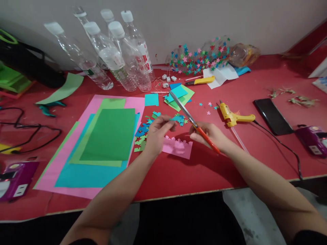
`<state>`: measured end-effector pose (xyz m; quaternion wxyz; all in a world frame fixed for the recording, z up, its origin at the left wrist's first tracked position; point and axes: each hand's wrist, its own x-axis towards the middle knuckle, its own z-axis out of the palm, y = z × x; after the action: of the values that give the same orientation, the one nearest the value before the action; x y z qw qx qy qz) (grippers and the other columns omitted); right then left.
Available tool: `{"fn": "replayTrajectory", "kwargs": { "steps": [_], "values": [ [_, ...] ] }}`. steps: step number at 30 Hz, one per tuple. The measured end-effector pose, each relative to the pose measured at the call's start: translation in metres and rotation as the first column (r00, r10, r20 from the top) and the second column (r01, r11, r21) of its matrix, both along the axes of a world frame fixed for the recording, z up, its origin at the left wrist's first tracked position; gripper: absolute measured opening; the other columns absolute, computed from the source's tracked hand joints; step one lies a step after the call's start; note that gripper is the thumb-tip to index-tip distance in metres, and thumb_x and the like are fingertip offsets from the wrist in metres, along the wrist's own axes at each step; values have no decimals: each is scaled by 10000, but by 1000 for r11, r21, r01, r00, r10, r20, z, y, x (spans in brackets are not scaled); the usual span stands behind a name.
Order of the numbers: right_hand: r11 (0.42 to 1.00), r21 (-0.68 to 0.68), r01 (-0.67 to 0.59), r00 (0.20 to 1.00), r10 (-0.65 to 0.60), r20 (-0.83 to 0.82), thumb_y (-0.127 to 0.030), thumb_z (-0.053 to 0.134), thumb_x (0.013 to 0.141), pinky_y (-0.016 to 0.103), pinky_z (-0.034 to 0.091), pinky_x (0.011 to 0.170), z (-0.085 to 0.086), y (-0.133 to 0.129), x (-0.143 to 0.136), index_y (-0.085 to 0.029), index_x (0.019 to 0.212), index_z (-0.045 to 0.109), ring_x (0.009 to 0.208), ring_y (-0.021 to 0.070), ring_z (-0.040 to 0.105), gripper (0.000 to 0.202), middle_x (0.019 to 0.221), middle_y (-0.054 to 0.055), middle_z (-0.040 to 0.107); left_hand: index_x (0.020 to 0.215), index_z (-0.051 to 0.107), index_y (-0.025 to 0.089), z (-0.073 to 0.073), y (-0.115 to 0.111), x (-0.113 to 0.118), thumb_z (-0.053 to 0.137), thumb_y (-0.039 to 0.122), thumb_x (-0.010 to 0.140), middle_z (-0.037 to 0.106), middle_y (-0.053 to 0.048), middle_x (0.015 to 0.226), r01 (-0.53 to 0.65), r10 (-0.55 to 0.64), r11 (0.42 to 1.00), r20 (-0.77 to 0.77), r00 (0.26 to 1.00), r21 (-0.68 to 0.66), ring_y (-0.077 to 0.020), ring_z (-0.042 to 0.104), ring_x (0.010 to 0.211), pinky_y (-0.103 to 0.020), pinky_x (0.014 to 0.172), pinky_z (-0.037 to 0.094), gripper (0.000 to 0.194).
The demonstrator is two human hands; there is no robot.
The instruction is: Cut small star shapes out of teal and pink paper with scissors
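Observation:
Scissors with orange handles point(207, 139) are in my right hand point(211, 133), their blades together and pointing up and left. My left hand point(158, 133) is closed in a pinch over the paper scraps; a small blue-green bit shows near its fingertips, too small to make out. Below and between the hands lies a pink paper strip point(178, 149) with a notched upper edge. Small blue paper stars point(181, 119) lie just beyond the left fingertips. Green cut scraps point(140, 144) are left of that hand. A blue paper square point(151, 100) lies further back.
Coloured sheets point(108, 134) are stacked at left. Plastic bottles point(122, 58) stand behind, beside a star-covered bottle point(199, 58) lying down. A yellow cutter point(204, 80), a glue gun point(233, 115) with its cord, and a phone point(273, 116) are toward the right.

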<state>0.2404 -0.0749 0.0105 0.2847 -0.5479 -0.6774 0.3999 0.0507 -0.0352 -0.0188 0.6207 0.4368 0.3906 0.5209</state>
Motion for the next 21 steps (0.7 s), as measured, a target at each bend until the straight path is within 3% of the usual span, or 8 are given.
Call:
{"fn": "replayTrajectory", "kwargs": {
  "steps": [8,16,21],
  "values": [
    [996,-63,-66,952,81,294,-656,593,753,249,245,478,-1,1,1,-210,609,415,492,111,344,500,541,-32,420,785,557,212,6,8,-7,639,254,776,597,24,678,-173,163,982,136,977,69,-87,540,601,-229,586,434,93],
    [989,-90,-114,966,131,224,-654,514,810,245,264,482,-4,0,1,-204,615,416,507,109,326,500,556,-32,400,760,516,207,8,15,-14,619,252,805,570,30,686,-251,244,967,128,961,42,-73,518,579,-211,564,421,121],
    [987,-123,-108,951,138,276,-659,557,781,253,263,491,-2,-2,0,-204,634,429,521,116,337,495,566,-25,425,735,541,189,5,12,-11,608,219,820,557,28,625,-195,184,977,124,975,88,-73,509,562,-207,554,420,112]
  ]
}}
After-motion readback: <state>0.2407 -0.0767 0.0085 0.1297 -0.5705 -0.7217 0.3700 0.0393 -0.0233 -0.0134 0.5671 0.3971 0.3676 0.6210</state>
